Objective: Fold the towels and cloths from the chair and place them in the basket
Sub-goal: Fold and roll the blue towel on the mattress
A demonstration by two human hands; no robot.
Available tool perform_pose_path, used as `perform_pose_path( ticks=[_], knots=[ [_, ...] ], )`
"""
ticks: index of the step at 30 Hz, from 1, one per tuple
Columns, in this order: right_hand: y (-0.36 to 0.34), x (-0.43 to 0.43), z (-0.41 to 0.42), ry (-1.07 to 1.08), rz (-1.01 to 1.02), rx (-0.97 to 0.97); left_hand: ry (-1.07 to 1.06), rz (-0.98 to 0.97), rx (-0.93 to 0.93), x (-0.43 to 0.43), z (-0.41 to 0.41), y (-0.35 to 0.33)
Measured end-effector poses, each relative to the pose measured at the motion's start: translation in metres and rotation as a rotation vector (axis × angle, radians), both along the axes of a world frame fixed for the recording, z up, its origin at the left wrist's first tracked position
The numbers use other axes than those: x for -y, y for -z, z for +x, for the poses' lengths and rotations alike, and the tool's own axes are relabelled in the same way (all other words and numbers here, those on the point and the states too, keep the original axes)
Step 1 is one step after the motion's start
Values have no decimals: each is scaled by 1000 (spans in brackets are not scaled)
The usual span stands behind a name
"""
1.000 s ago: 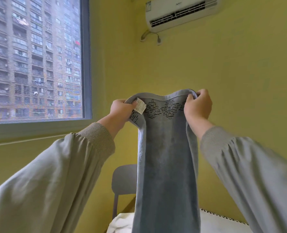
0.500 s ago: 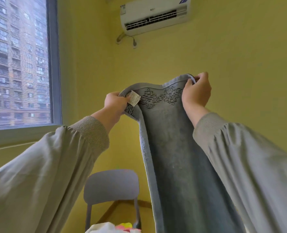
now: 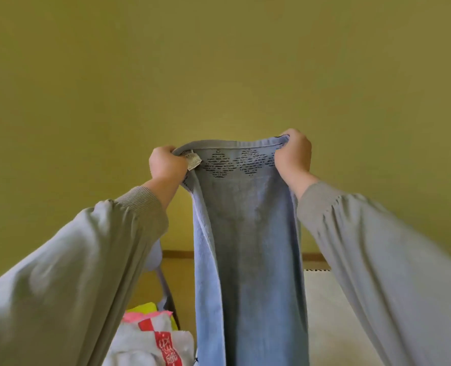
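From the head camera, a blue-grey towel (image 3: 248,247) is held up against the yellow wall (image 3: 219,62) and hangs long and narrow. The left hand (image 3: 166,165) and the right hand (image 3: 294,157) are each clamped on a top corner, fingers curled over the hem. A small white label (image 3: 193,161) sits beside the left hand. Lower left, a pile of cloths (image 3: 150,339) lies heaped on the chair (image 3: 166,289) - one with a red band.

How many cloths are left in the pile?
3: a white cloth with a red band in front, a pink cloth behind it, a yellow cloth farthest back. More may be hidden.
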State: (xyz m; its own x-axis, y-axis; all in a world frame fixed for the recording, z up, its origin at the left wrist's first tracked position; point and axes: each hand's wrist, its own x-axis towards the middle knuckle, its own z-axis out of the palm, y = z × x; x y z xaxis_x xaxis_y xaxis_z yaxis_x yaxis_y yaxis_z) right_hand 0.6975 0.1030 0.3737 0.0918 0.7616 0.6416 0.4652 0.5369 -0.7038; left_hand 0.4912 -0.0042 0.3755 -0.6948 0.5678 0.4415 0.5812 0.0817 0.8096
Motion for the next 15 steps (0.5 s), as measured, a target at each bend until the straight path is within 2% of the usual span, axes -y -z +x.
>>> perform_pose_path(
  ticks=[5, 7, 10, 11, 13, 15],
  knots=[
    [19, -51, -15, 70, 28, -23, -23, 101, -108, -67, -27, 23],
    [35, -76, -20, 113, -58, 45, 21, -84, -228, -87, -45, 45],
    [84, -103, -21, 148, -318, 311, 96, -637, -590, -93, -63, 98],
    [106, -108, -21, 151, -387, 385, 107, -761, -702, -91, -65, 118],
    [150, -112, -21, 152, -475, 478, 146, -876, -787, -86, -67, 159],
    [190, -112, -19, 153, -548, 510, 172, -927, -743, -82, -67, 192]
  ],
)
